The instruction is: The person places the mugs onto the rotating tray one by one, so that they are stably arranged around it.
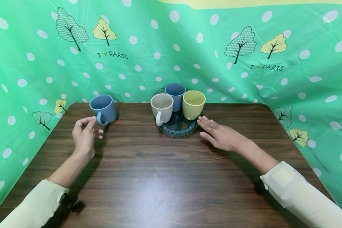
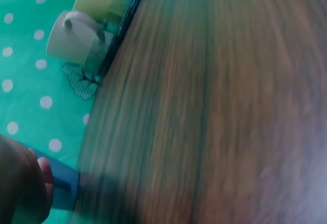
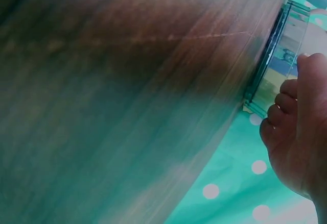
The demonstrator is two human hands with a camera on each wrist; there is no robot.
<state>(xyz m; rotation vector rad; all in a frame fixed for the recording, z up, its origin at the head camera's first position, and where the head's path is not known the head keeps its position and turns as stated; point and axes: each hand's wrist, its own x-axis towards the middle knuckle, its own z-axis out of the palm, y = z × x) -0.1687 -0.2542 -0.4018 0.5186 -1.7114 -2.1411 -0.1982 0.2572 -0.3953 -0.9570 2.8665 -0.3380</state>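
Observation:
A blue mug (image 1: 104, 109) stands near the table's back left, its handle turned toward the front. My left hand (image 1: 85, 136) is at that handle, thumb and forefinger pinching its left side; the lower fingers sit loosely below. In the left wrist view, the hand (image 2: 20, 183) covers much of the blue mug (image 2: 64, 183). My right hand (image 1: 220, 136) lies with straight fingers against the right rim of a dark clear glass tray (image 1: 179, 133). On the tray are a white mug (image 1: 162, 107), a yellow mug (image 1: 193, 106) and another blue mug (image 1: 175, 98).
The brown wooden table (image 1: 148, 177) extends in front of the tray and both hands. A green dotted curtain (image 1: 171, 41) hangs right behind its back edge and along both sides.

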